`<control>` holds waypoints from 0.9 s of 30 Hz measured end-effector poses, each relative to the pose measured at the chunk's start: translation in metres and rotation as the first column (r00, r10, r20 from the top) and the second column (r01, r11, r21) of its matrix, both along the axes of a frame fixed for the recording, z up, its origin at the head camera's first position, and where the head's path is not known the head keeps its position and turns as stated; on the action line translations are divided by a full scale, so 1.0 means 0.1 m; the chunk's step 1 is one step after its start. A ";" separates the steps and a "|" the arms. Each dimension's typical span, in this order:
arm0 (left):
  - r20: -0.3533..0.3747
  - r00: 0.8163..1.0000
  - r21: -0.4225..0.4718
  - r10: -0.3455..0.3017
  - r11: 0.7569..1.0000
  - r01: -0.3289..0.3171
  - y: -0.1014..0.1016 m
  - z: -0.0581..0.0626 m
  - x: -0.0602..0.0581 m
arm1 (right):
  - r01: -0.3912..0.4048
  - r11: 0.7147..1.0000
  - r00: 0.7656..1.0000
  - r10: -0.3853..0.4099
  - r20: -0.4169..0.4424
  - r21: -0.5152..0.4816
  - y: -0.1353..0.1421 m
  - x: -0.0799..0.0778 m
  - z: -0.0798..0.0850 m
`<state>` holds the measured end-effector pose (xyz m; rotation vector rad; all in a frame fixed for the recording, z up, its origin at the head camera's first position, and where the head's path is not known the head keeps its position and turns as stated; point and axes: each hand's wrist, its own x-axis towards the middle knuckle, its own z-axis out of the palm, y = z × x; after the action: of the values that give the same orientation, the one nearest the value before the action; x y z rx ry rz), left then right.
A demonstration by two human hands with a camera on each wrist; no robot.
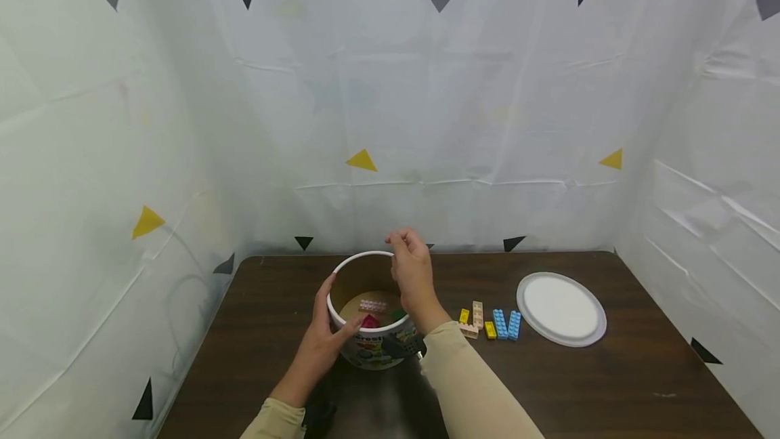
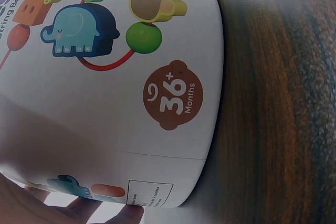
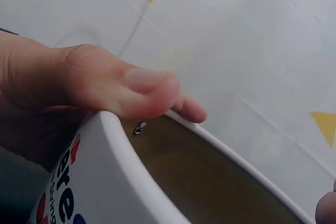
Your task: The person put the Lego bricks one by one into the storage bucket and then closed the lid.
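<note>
A round cardboard tub [image 1: 373,356] with a white rim and printed toy pictures stands near the middle of the table. My left hand [image 1: 321,336] grips its left side, the thumb by the rim and the fingers around the outer wall, as the right wrist view also shows. Inside lie a pink toy brick [image 1: 372,306], a magenta piece [image 1: 370,321] and a partly hidden green piece [image 1: 399,315]. Above the tub's right rim, my right hand [image 1: 414,276] is raised with its fingers bent; whether anything is between them cannot be seen. Only a fingertip [image 3: 326,208] of it shows in the right wrist view.
Right of the tub, several bricks lie on the dark wooden table [image 1: 573,385]: yellow [image 1: 490,330], peach [image 1: 478,315] and blue [image 1: 500,324]. A round white lid [image 1: 562,309] lies farther right. A white curtain [image 1: 426,100] with triangles surrounds the table's back and sides.
</note>
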<state>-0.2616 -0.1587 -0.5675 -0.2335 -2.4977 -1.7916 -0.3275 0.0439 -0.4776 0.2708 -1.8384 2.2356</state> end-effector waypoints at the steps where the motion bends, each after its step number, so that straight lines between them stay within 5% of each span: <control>1: 0.000 1.000 0.003 -0.001 1.000 0.001 0.00 0.00 0.00 | 0.001 1.000 1.000 -0.001 -0.003 0.001 0.00 0.00 0.00; 6: 0.008 1.000 0.015 -0.004 1.000 0.004 0.00 0.00 0.00 | 0.032 0.992 0.999 -0.030 -0.020 0.124 0.00 0.01 -0.03; 10: 0.009 1.000 0.024 -0.014 1.000 0.014 0.02 0.00 0.00 | 0.101 0.934 0.987 -0.049 -0.156 0.343 0.01 0.08 -0.03; 14: 0.016 1.000 0.041 -0.024 0.999 0.023 0.04 0.01 -0.01 | 0.200 0.868 0.939 -0.039 -0.341 0.454 -0.01 0.17 -0.04; 19: 0.025 0.999 0.047 -0.024 0.999 0.023 0.02 0.00 -0.02 | 0.305 0.799 0.891 -0.046 -0.452 0.518 0.00 0.30 -0.09; 23: 0.016 0.999 0.052 -0.028 0.998 0.027 0.01 -0.01 -0.04 | 0.416 0.703 0.832 -0.039 -0.553 0.576 0.05 0.36 -0.26; 25: 0.011 1.000 0.046 -0.026 0.999 0.025 0.00 0.00 -0.04 | 0.439 0.688 0.814 -0.030 -0.581 0.579 0.09 0.40 -0.39; 27: 0.001 1.000 0.037 -0.020 0.999 0.020 -0.01 0.01 -0.03 | 0.426 0.705 0.813 -0.023 -0.582 0.567 0.14 0.45 -0.51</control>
<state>-0.2650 -0.1600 -0.5670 -0.2563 -2.4691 -1.8444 -0.2822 0.0577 -0.5289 0.6660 -2.1038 1.0515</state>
